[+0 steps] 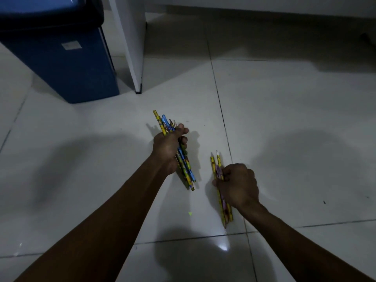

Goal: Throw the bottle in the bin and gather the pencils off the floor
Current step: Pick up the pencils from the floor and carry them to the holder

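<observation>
My left hand (167,148) is closed around a bundle of several yellow and blue patterned pencils (188,170), which stick out above and below the fist. A smaller bunch of yellow and purple pencils (223,212) is gripped in my right hand (238,186), lower and to the right, close to the floor. A dark blue bin (67,64) with its lid down stands at the upper left. No bottle is in view.
The floor is pale tile (284,110) with dark grout lines. A white furniture panel (130,41) stands just right of the bin, with shadowed space beyond it. A small yellow-green scrap (190,213) lies on the tile between my forearms.
</observation>
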